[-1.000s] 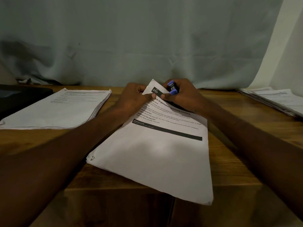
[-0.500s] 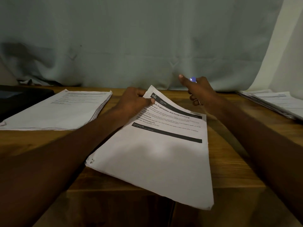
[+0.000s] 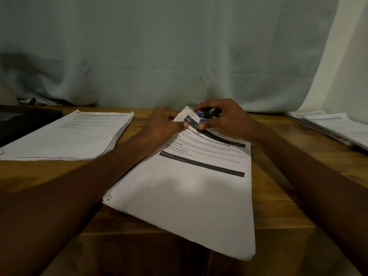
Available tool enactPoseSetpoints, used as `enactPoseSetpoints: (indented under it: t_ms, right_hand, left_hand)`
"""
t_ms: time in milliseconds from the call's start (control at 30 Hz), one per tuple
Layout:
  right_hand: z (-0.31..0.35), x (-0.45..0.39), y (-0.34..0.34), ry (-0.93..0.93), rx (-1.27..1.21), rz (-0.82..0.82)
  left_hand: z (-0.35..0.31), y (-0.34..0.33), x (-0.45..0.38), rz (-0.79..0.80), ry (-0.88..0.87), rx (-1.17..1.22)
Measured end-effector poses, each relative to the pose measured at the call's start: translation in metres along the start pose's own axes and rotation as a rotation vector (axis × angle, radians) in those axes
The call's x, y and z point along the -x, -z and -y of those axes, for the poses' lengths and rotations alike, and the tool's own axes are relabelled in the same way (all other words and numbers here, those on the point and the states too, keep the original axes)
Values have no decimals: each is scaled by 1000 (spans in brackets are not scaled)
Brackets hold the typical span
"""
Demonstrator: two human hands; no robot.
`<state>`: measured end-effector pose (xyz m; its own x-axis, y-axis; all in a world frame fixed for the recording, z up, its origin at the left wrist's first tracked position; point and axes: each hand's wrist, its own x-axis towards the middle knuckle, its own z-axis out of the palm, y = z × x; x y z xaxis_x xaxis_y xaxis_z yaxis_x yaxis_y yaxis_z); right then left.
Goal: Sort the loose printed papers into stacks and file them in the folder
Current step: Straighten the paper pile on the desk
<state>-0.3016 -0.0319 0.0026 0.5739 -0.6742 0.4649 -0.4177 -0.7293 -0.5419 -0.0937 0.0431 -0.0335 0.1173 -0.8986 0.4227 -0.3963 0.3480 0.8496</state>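
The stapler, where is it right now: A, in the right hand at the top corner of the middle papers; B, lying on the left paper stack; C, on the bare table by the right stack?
A: the right hand holds the stapler at the top corner of the middle papers.

Dim light; pale grey-green curtain [image 3: 179, 52] hangs behind a wooden table [image 3: 278, 206].
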Motion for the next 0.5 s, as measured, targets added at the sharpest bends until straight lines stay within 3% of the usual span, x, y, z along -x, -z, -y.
enactPoseSetpoints:
  t_ms: [300,500]
  right_hand:
    - [-2,-3,-2,15,24,46]
    - [-1,-3,-10,79,-85,10]
  left_hand:
    - [1,0,-3,-53,-79,-129]
    - [-3,-2,-4,-72,-91,-207]
